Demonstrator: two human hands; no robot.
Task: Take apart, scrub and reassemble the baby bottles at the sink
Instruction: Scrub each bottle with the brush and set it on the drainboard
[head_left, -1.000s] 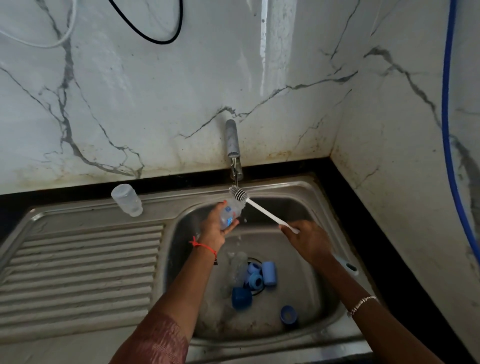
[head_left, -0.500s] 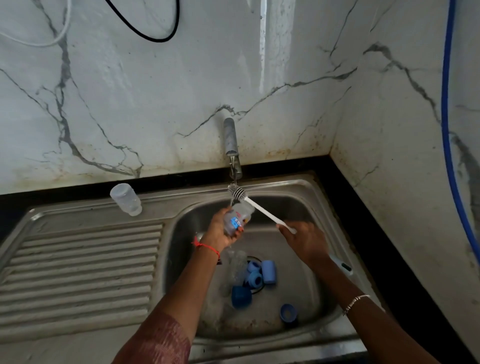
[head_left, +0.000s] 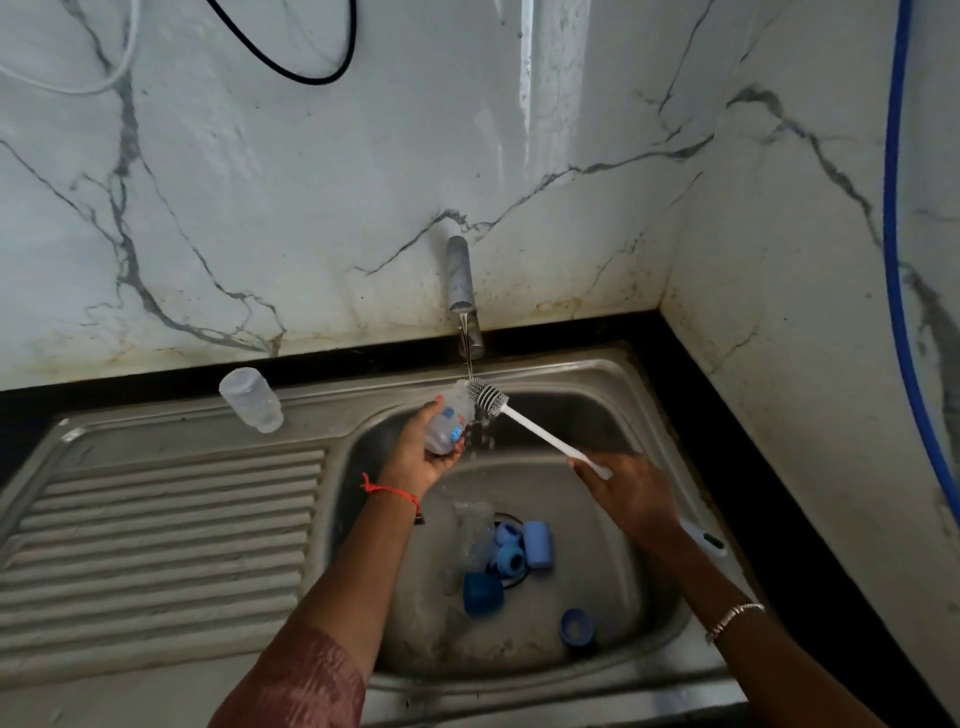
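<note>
My left hand (head_left: 415, 457) grips a clear baby bottle (head_left: 451, 421) with a blue label, tilted with its mouth up under the running tap (head_left: 461, 283). My right hand (head_left: 631, 493) holds the white handle of a bottle brush (head_left: 540, 434). The brush's grey bristle head sits at the bottle's mouth, in the water stream. Another clear bottle (head_left: 472, 535) lies in the sink basin (head_left: 597, 519) beside several blue caps and rings (head_left: 519, 551). One blue cap (head_left: 576, 626) lies apart at the front right.
A clear bottle (head_left: 252, 399) lies on the back rim of the ribbed steel drainboard (head_left: 156, 535). A white object (head_left: 701, 538) rests on the sink's right rim. Marble walls close the back and right; a blue hose (head_left: 891, 260) hangs on the right wall.
The brush head has shifted slightly right along the bottle mouth, and my left hand has tilted the bottle more upward under the water.
</note>
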